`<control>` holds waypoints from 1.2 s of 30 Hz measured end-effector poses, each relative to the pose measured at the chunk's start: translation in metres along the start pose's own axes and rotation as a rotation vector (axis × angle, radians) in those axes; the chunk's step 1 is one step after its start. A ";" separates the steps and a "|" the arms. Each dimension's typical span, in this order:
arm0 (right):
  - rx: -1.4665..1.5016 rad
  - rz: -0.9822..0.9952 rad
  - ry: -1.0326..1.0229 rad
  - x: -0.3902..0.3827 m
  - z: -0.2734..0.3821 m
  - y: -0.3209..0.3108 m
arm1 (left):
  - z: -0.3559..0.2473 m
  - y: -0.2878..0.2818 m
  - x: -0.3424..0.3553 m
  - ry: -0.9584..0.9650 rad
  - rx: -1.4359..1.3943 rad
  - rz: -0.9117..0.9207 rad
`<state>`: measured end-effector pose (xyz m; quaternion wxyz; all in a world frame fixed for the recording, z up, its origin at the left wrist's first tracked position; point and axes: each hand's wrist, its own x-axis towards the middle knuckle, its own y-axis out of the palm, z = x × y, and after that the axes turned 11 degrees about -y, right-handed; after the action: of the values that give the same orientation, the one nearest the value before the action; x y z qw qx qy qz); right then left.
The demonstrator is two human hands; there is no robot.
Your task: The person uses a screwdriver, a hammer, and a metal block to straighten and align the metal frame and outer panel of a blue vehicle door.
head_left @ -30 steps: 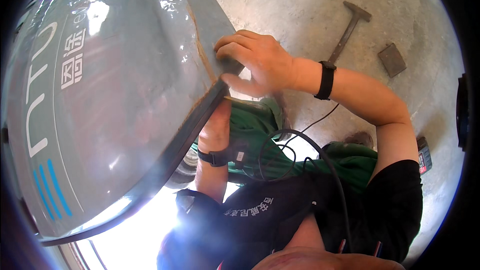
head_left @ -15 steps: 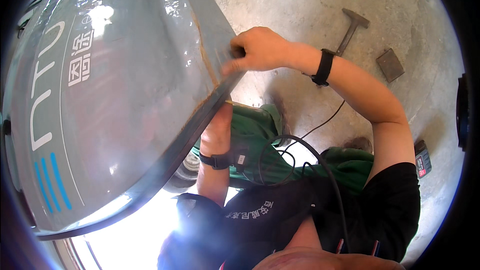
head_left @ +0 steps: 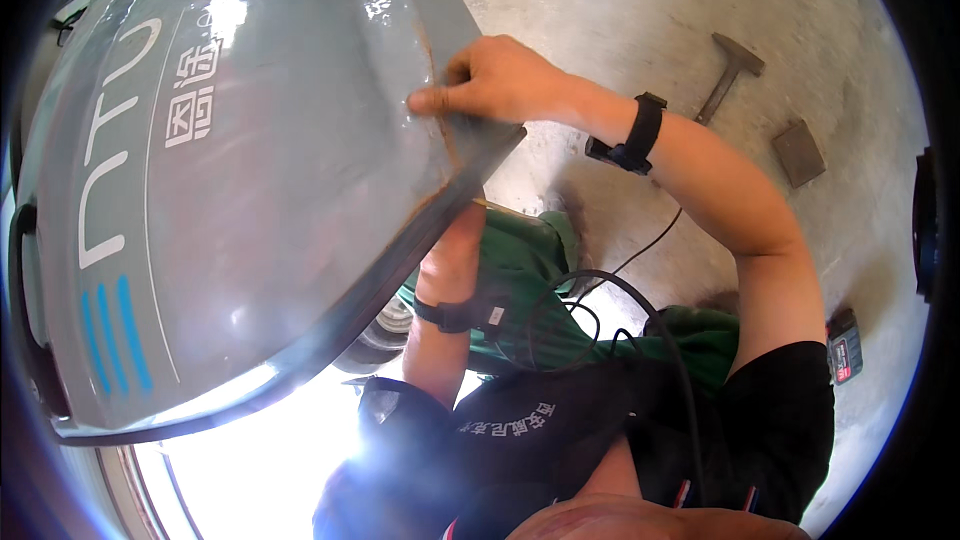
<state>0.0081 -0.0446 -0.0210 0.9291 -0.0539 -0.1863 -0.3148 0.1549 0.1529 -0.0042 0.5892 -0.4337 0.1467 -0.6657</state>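
A grey car door panel (head_left: 290, 200) with white lettering and blue stripes fills the left side. A rough brown line (head_left: 425, 205) runs along its worn edge, near the corner closest to my hands. My right hand (head_left: 500, 80) rests on the panel by that line; its thumb is stretched out flat on the grey surface, apart from the bent fingers, and I see nothing held. Below the dark lower edge, my left hand (head_left: 468, 223) reaches up behind the door. Its fingers are hidden by the panel.
On the concrete floor (head_left: 620, 0) to the right lie a hammer (head_left: 730, 75) and a dark square block (head_left: 799, 153). A battery pack (head_left: 844, 348) sits farther right. A black cable (head_left: 655, 240) loops near my green-trousered legs (head_left: 525, 250). A wheel (head_left: 385, 335) shows under the door.
My right hand has slid from the door's edge farther in over the panel, its thumb now past the brown line. The left hand stays behind the door. The view has shifted slightly.
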 end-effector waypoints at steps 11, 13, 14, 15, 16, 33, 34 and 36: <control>0.178 -0.207 -0.324 -0.004 0.045 0.026 | 0.004 0.008 -0.012 -0.061 -0.061 0.151; 0.110 -0.204 -0.421 -0.010 0.043 0.028 | 0.007 0.007 -0.013 -0.057 -0.039 0.154; 0.070 -0.202 -0.468 -0.011 0.040 0.029 | 0.008 0.011 -0.015 -0.055 -0.022 0.151; 0.107 -0.187 -0.402 -0.012 0.041 0.029 | 0.008 0.012 -0.016 -0.054 -0.010 0.159; 0.143 -0.176 -0.335 -0.014 0.044 0.027 | 0.007 0.013 -0.016 -0.052 0.004 0.165; -0.113 -0.475 -0.771 -0.038 0.079 0.051 | 0.005 0.027 -0.022 0.083 0.406 0.024; -0.113 -0.335 -0.765 -0.042 0.080 0.055 | 0.005 0.021 -0.024 0.079 0.369 0.027; -0.097 -0.333 -0.760 -0.057 0.089 0.078 | 0.009 0.015 -0.029 0.068 0.339 0.027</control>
<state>-0.0148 0.0692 0.0411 0.7273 -0.1791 -0.5069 -0.4267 0.1691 0.1785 -0.0210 0.6577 -0.3033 0.0580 -0.6871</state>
